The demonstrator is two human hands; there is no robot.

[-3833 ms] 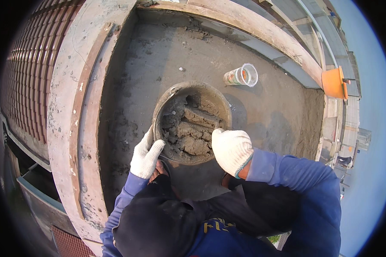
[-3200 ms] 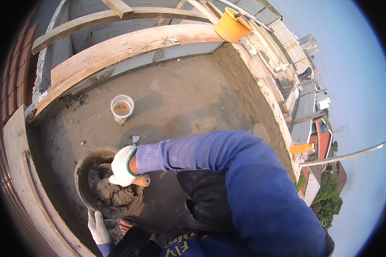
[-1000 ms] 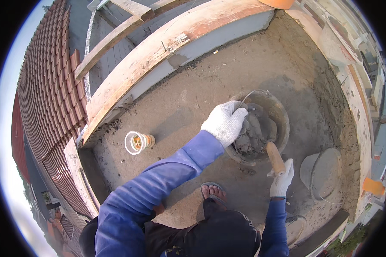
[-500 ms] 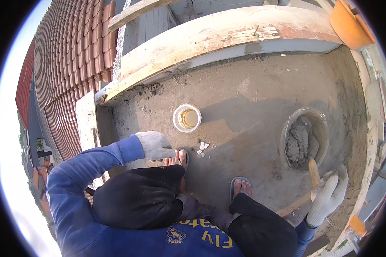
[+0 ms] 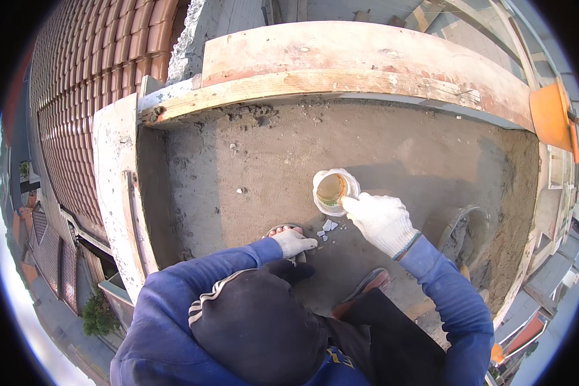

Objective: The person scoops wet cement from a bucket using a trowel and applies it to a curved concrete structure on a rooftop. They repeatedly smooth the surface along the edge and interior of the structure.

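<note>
My right hand, in a white knit glove, grips the near right rim of a pale plastic cup. A murky yellowish-brown content shows inside the cup. My left hand, also gloved, is low beside my left foot, above my bent knee. Its fingers are curled with the thumb stretched to the right; whatever they may hold is hidden. Small white flakes lie on the rough cement floor between my hands. To the right, partly behind my right arm, stands a bucket of grey mortar with a wooden tool handle at its near edge.
Wooden formwork boards border the floor at the far side, and a pale board edges it at left. An orange plastic container hangs at the far right corner. Beyond the left edge lies a tiled roof.
My right hand has left the tool handle by the mortar bucket, swung left and taken hold of the cup. The cup has shifted slightly right. My left fingers have curled, and the view has shifted.
</note>
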